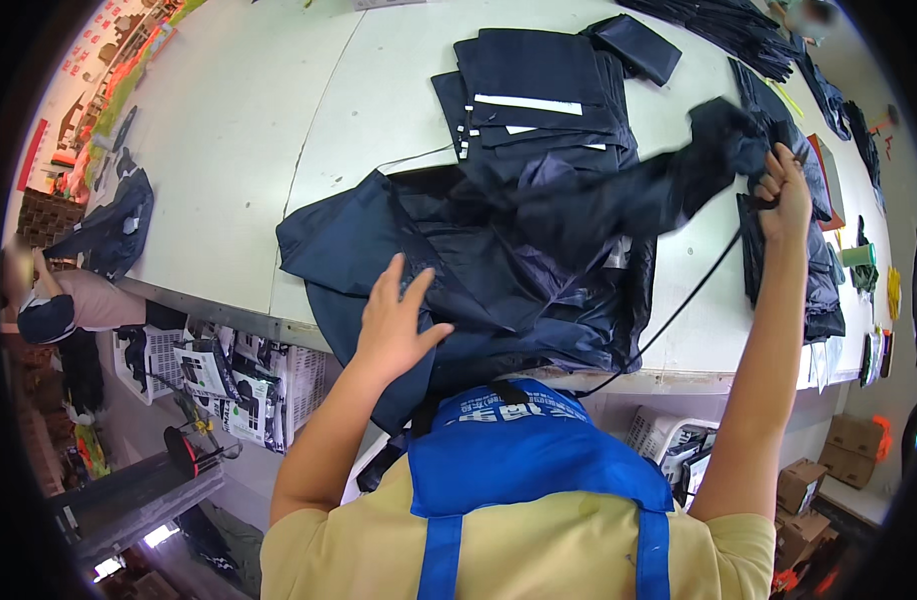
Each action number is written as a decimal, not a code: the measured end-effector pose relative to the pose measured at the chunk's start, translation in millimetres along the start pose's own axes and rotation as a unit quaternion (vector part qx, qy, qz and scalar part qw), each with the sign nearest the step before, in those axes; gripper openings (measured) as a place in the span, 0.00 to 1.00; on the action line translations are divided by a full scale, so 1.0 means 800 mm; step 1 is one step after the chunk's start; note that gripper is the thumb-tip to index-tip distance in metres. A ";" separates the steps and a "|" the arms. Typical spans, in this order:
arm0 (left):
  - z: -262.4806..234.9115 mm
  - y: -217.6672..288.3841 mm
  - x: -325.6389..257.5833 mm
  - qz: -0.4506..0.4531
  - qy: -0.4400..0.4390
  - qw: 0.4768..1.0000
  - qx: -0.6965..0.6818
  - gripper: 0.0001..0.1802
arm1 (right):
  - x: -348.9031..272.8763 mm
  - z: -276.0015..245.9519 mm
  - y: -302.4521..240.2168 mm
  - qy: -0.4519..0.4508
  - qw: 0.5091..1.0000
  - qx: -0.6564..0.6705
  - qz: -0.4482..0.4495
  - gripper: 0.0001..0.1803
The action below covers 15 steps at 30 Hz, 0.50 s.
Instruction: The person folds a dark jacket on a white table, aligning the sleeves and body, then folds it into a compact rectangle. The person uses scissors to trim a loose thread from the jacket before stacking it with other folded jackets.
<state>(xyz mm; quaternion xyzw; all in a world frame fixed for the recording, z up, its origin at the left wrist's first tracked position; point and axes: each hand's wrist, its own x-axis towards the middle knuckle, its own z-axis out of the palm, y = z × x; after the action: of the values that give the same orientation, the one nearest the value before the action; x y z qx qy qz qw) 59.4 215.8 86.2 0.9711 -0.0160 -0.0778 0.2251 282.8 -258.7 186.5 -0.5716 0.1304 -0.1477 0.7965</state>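
A dark navy garment (479, 290) of thin, slightly shiny cloth lies rumpled at the near edge of the white table (229, 150). My left hand (397, 325) rests on or just over its left part, thumb and fingers spread, holding nothing. Out to the right, my right hand (787, 195) is closed on a bunched length of dark cloth, raised and blurred by motion, which stretches back to the garment. A thin black cord (684, 300) hangs in a curve from near that hand to the table's near edge.
Behind the garment lies a stack of folded dark pieces with white strips (539, 90), beside a small black folded pouch (639, 48). Folded dark garments (824, 290) line the right side. White crates (304, 390) stand under the table. Another person (89, 300) is at the far left.
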 end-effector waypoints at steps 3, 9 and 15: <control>0.033 -0.041 -0.017 -0.096 0.012 0.995 -0.005 0.49 | -0.001 -0.046 0.012 0.112 0.947 -0.276 -0.123 0.20; 0.055 -0.057 0.001 -0.042 0.066 0.996 0.045 0.42 | -0.126 -0.118 0.219 -0.045 0.780 -0.624 0.016 0.39; 0.005 -0.124 0.069 0.045 0.137 0.990 0.003 0.13 | -0.152 -0.127 0.229 -0.050 0.858 -0.498 0.112 0.21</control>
<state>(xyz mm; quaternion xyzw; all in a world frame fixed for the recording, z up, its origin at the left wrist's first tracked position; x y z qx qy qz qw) 112.7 299.5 31.1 0.9715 -0.0287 0.0661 0.2257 148.3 -245.2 -14.2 -0.8802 0.2097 0.0563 0.4221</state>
